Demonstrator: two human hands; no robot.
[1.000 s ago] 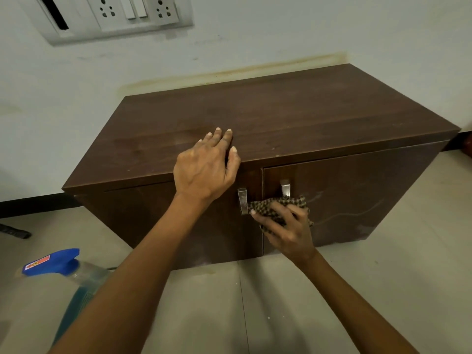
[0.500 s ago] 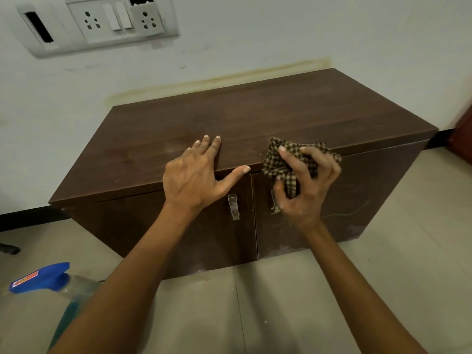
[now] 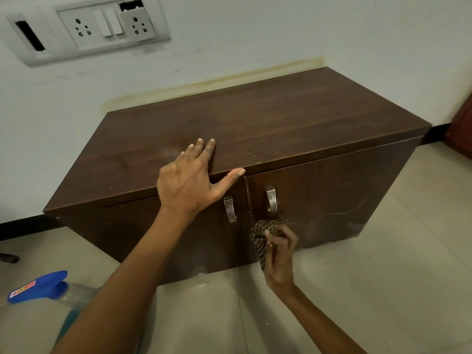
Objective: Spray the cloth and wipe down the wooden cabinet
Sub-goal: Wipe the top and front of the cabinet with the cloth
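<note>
cabinet [image 3: 255, 118]: dark wood, low, on floor tiles against white wall; two doors, seam near centre.
left hand [image 3: 189, 185]: flat on front edge of cabinet top, fingers spread on top, thumb out along the edge above left door. Open palm, gripping nothing.
right hand [image 3: 279, 254]: low on right door, near seam, below right handle; fingers closed round the cloth, pressing it to the door. Motion-blurred.
cloth [image 3: 265, 232]: checked brown/cream, bunched, between right hand and door face.
handles: left handle [image 3: 229, 209] and right handle [image 3: 270, 200], metal, upright, one either side of seam; neither touched.
right door: faint smear lines and pale marks toward lower right.
spray bottle [image 3: 38, 286]: on floor far left, blue trigger head, clear body with blue liquid, partly hidden behind left forearm. Red/yellow label on head, text unreadable.
socket panel [image 3: 109, 26]: on wall above left, two sockets, two switches, open slot at left end; no readable markings.
wall: yellowish stain line just above cabinet back edge.
</note>
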